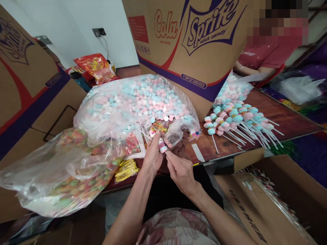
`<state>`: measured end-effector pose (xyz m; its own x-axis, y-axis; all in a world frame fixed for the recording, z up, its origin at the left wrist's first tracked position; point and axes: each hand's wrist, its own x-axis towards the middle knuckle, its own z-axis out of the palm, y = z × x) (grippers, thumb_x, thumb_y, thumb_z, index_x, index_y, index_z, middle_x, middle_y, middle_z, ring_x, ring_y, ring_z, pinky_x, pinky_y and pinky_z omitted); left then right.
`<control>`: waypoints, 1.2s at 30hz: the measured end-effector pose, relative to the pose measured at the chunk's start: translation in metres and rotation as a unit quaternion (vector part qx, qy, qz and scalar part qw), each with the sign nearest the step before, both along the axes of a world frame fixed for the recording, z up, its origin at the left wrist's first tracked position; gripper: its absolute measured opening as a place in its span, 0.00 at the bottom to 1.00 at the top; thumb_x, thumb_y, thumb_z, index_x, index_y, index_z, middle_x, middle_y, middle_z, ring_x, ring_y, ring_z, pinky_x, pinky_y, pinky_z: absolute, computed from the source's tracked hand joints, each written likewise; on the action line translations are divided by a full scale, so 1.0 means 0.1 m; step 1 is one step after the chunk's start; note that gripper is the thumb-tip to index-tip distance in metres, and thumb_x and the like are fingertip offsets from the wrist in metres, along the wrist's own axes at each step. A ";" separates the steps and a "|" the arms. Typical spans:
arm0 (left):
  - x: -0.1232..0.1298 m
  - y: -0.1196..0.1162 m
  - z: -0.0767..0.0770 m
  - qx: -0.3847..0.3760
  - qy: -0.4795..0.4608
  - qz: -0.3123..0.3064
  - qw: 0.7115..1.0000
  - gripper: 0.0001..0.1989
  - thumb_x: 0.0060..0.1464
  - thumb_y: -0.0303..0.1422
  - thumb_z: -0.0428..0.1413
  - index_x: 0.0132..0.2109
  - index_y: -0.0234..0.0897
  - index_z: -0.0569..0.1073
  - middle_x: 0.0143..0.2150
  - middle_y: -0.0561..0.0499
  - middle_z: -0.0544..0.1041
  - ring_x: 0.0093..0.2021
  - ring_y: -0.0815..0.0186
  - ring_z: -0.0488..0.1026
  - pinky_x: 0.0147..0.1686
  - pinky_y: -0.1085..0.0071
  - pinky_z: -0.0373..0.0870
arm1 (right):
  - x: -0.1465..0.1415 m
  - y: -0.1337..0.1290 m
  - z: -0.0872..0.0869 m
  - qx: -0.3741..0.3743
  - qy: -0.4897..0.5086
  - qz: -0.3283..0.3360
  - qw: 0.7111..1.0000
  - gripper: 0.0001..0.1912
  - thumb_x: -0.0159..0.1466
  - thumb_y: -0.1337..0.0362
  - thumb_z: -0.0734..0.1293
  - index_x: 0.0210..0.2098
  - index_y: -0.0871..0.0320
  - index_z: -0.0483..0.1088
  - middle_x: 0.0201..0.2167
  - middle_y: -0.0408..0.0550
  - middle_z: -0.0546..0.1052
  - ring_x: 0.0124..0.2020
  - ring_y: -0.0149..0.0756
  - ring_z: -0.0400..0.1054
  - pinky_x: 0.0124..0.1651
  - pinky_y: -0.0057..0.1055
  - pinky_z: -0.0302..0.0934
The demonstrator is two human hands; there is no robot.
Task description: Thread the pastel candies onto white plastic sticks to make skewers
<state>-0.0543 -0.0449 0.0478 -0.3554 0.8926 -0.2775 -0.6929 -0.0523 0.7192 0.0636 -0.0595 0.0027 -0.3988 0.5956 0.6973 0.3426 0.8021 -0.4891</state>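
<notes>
The 1 large clear marshmallow bag (133, 98), full of pink, blue and white pieces, lies on the tabletop (296, 126). On its near side are 2 hands: the left hand (153, 154) is closed around 1 small marshmallow candy (162, 145), and the right hand (182, 172) is closed in a pinch at the candy's lower end; whether it grips a stick is too small to tell.

Left of the marshmallow bag and toward the person is 1 clear gummy bag (84, 170), with 1 pack of yellow strips (127, 170) beside it. At its near edge lie white sticks (140, 136), too overlapped to count. Right of it is 1 pile of marshmallow skewers (237, 117), also uncountable. Behind it stands 1 Sprite carton (189, 51); 1 more carton (28, 85) is at its left, 1 open box (265, 204) lower right, and 1 other person (265, 54) farther right.
</notes>
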 end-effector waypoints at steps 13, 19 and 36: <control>-0.16 -0.03 0.00 -0.093 -0.106 0.019 0.990 0.20 0.59 0.47 0.55 0.30 0.33 0.69 0.25 0.51 0.73 0.27 0.67 0.75 0.27 0.73 0.72 | 0.32 0.06 0.05 -0.007 -0.116 0.048 0.992 0.19 0.71 0.71 0.56 0.57 0.63 0.71 0.24 0.46 0.77 0.23 0.30 0.71 0.31 0.26 0.65; 0.02 -0.03 -0.11 -0.062 -0.068 0.021 0.995 0.19 0.62 0.44 0.52 0.30 0.33 0.69 0.24 0.52 0.71 0.24 0.70 0.73 0.23 0.77 0.68 | 0.16 0.07 -0.02 0.049 -0.151 0.005 0.987 0.20 0.70 0.73 0.55 0.55 0.66 0.73 0.21 0.47 0.75 0.20 0.30 0.67 0.27 0.26 0.62; -0.06 0.01 -0.10 -0.006 -0.158 0.048 0.986 0.19 0.57 0.48 0.58 0.32 0.35 0.68 0.24 0.55 0.69 0.24 0.72 0.71 0.27 0.76 0.71 | 0.06 -0.11 0.05 -0.281 0.101 0.034 0.954 0.16 0.69 0.66 0.61 0.54 0.58 0.72 0.39 0.49 0.81 0.35 0.34 0.76 0.43 0.29 0.71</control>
<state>-0.0601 -0.0436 0.0382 -0.3329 0.8552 -0.3973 -0.8745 -0.1223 0.4694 0.0698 -0.0704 0.0073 -0.3420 0.8754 0.3416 0.1523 0.4104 -0.8991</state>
